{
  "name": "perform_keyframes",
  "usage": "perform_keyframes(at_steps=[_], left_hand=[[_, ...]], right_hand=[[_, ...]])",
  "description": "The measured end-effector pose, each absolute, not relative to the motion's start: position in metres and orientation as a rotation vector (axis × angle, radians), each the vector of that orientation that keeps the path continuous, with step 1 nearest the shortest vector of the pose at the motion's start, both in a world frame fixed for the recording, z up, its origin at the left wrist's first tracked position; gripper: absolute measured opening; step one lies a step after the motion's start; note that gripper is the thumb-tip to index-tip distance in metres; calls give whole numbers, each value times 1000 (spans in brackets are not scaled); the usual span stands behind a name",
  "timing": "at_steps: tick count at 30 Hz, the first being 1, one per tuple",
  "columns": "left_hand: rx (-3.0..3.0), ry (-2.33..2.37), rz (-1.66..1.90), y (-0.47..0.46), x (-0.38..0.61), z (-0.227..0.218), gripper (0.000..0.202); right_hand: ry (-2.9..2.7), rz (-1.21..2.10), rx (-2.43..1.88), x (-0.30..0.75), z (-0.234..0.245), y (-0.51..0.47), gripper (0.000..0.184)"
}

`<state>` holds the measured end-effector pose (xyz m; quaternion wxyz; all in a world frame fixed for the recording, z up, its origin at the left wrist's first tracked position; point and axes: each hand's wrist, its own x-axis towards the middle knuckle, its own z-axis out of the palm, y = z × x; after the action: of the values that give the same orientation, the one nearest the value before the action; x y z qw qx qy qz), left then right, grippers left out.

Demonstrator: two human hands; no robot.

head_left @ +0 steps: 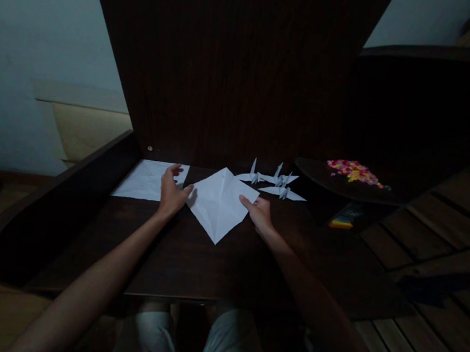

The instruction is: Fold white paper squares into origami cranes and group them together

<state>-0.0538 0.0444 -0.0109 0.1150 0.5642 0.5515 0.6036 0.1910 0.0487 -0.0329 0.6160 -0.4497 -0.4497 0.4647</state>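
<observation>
A white creased paper square (219, 203) lies like a diamond on the dark wooden desk (189, 256). My left hand (172, 191) rests at its left corner, thumb touching the edge, fingers spread over the desk. At the right corner, my right hand (260, 211) presses the paper with thumb and fingertips. Neither hand lifts the sheet. Behind it stand three folded white paper cranes (273, 182).
A flat white sheet (145, 180) lies left of my left hand. A dark shelf at the right carries a heap of small colourful pieces (353, 171), with a coloured pack (344, 218) below it. A tall dark board rises behind the desk. Wooden floor planks lie right.
</observation>
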Motion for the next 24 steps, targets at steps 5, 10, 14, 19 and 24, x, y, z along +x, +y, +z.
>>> perform_keyframes(at_steps=[5,10,14,19,24], left_hand=[[2329,1268,1221,33,-44,-10,25],[2404,1061,902,25,-31,-18,33],[2358,1066,849,25,-30,-22,41],[2375,1008,885,27,-29,-25,27],[2601,1018,766,26,-26,-26,28]], right_hand=[[-1134,1035,-1101,191,-32,48,24],[-1168,988,-1160,191,-30,47,31],[-1211,1032,-1164,193,-29,45,34],[-1243,987,-1097,200,-24,43,37],[-1195,966,-935,203,-25,44,37]])
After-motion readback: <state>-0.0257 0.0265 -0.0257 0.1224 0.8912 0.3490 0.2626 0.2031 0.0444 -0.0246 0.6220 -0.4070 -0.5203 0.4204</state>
